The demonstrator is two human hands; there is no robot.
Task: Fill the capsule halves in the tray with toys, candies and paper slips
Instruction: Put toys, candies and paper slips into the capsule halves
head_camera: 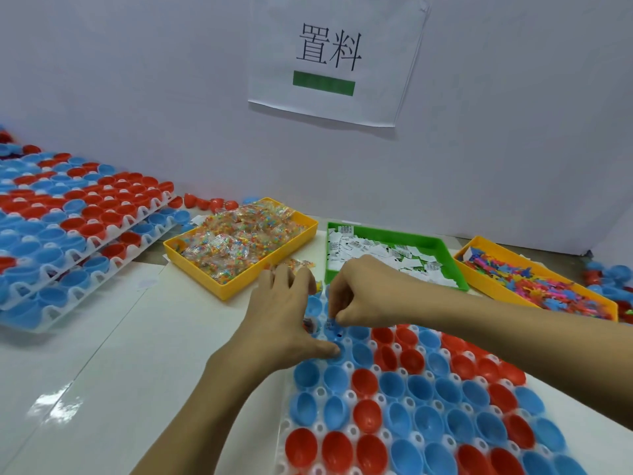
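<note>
While most cups in the white tray point(286, 440) sit bare, the risks look tied to the far-left corner where both hands crowd together. Stacked trays point(68, 241) of red and blue halves lie well apart at left; any slip here should not reach them. Supplies sit just beyond the work tray: yellow bin of candy packets point(239, 241), green bin of paper slips point(387, 255), yellow bin of plastic toys point(548, 286). Capsule halves point(404, 406) stand open-side up, loosely seated, so a wrist dragging across could tip one out or shift the tray. Left hand point(284, 317) lies flat, fingers spread and fairly straight, thumb at a blue cup's rim, apparently steadying; it holds nothing I can see. Right hand point(356, 296) is curled knuckles-up, fingertips pinched over a blue cup holding something small and dark; whether an item is in the pinch, cannot tell. Likely errors, as I judge: a drop landing between cups, a doubled item, or a skipped cup, since hands hide that corner. Loose candy packets point(301, 264) lie beside the left hand's fingers and could get brushed off-table.
</note>
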